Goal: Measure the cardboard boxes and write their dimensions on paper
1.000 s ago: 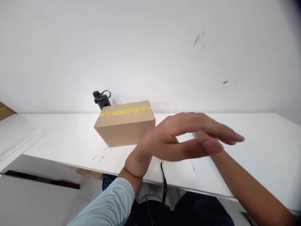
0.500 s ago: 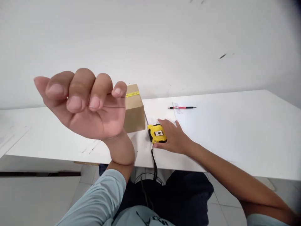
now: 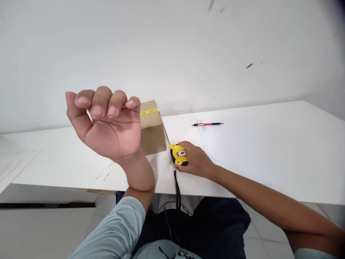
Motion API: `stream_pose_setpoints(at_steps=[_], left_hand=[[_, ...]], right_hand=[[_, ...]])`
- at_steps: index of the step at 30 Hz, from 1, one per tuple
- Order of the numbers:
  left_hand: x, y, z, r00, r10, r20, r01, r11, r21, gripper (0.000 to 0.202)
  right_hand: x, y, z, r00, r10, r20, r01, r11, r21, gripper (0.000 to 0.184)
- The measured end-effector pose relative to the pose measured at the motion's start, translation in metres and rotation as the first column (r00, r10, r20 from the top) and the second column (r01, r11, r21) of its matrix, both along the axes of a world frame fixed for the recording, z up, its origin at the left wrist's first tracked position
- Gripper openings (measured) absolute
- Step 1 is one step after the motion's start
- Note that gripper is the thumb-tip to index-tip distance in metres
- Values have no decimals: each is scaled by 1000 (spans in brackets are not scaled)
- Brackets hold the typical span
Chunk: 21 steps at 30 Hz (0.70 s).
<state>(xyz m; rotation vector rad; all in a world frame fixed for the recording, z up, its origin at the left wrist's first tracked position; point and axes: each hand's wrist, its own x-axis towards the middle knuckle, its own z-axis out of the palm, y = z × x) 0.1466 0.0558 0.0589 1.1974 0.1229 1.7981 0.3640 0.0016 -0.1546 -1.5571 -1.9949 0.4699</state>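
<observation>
My left hand (image 3: pixel 113 126) is raised in front of the camera, palm toward me, fingers loosely curled and thumb apart; it holds nothing. My right hand (image 3: pixel 198 160) rests on the table, wrapped round the right side of a yellow and black tape measure (image 3: pixel 178 154). A thin blade (image 3: pixel 165 133) runs from the tape measure along the right side of a brown cardboard box (image 3: pixel 153 138). Across the box top lies a yellow strip with dark marks (image 3: pixel 149 112); whether it joins the blade I cannot tell. My left hand hides the box's left part.
A red and black pen (image 3: pixel 207 124) lies on the white table (image 3: pixel 269 151), beside a sheet of paper with faint writing (image 3: pixel 202 128). The tape measure's black strap (image 3: pixel 178 190) hangs over the front edge. A white wall (image 3: pixel 172 54) stands behind.
My left hand has drawn farther from the camera and a little to the right, thumb now farther from the fingers. My right hand's fingers have closed round the tape measure from being spread beside it.
</observation>
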Motion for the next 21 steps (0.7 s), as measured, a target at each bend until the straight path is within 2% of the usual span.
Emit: stream_pose_setpoints(at_steps=[4, 7, 9, 11, 12, 13, 15, 16, 17, 18, 19, 21], left_hand=[[8, -1, -1, 999, 25, -23, -22, 992, 125, 66], [25, -5, -3, 978, 205, -36, -199, 971, 129, 61], [35, -7, -5, 931, 358, -74, -342, 924, 168, 54], [41, -9, -6, 848, 486, -212, -436, 866, 244, 48], [43, -10, -7, 778, 535, -330, -460, 842, 281, 45], [45, -12, -8, 674, 573, -467, -476, 820, 319, 44], [48, -12, -12, 379, 609, -697, -502, 768, 398, 44], [50, -11, -14, 227, 616, -754, -512, 734, 446, 45], [52, -9, -17, 106, 605, -789, -516, 712, 476, 47], [53, -5, -20, 25, 590, -807, -531, 692, 489, 53], [54, -2, -22, -23, 585, -811, -552, 669, 498, 63], [56, 1, -25, -34, 637, -770, -622, 589, 515, 81]], right_hand=[[1, 4, -10, 999, 18, 49, -24, 994, 111, 78], [3, 9, -22, 991, 5, 137, -44, 959, 279, 68], [7, 14, -28, 985, -23, 171, -56, 896, 440, 62], [12, 22, -31, 985, -52, 165, -56, 809, 586, 58], [16, 26, -31, 987, -60, 151, -51, 766, 641, 56], [20, 30, -30, 989, -61, 138, -51, 726, 686, 53], [28, 39, -25, 990, -45, 137, -75, 646, 760, 45], [32, 43, -22, 986, -33, 165, -114, 591, 799, 41], [35, 46, -20, 980, -24, 198, -154, 537, 829, 39], [38, 50, -18, 976, -33, 216, -172, 495, 852, 38], [39, 52, -16, 974, -42, 222, -180, 448, 876, 38], [37, 53, -14, 974, -53, 220, -185, 371, 910, 40]])
